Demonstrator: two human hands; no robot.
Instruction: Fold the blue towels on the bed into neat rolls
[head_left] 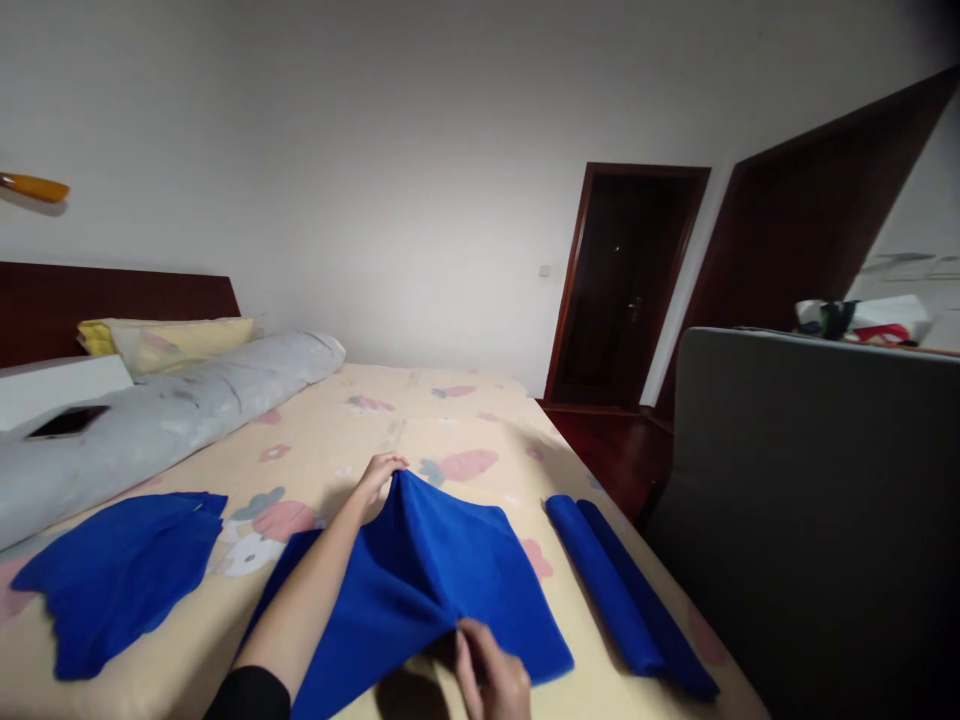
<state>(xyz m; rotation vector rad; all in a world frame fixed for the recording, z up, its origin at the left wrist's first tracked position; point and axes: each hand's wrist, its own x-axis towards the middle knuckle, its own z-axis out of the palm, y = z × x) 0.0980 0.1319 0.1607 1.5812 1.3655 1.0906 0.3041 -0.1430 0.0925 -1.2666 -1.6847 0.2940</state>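
A blue cloth (480, 560) is spread over the bed in front of me, raised into a ridge between my hands. My left hand (384, 470) pinches its far edge and lifts it off the sheet. At the near edge, my right hand (491, 672) grips the same cloth between thumb and fingers. To the right lie two blue cloth rolls (604, 585), side by side. Another blue cloth (124, 580) lies loosely folded and rumpled on the left.
The bed (405, 400) has a cream sheet with carrot prints. A long grey rolled bedding bundle (225, 395) with a phone (69, 421) on it borders the left, near a pillow (187, 340). A dark grey panel (810, 500) stands right of the bed; a dark door (626, 290) is behind.
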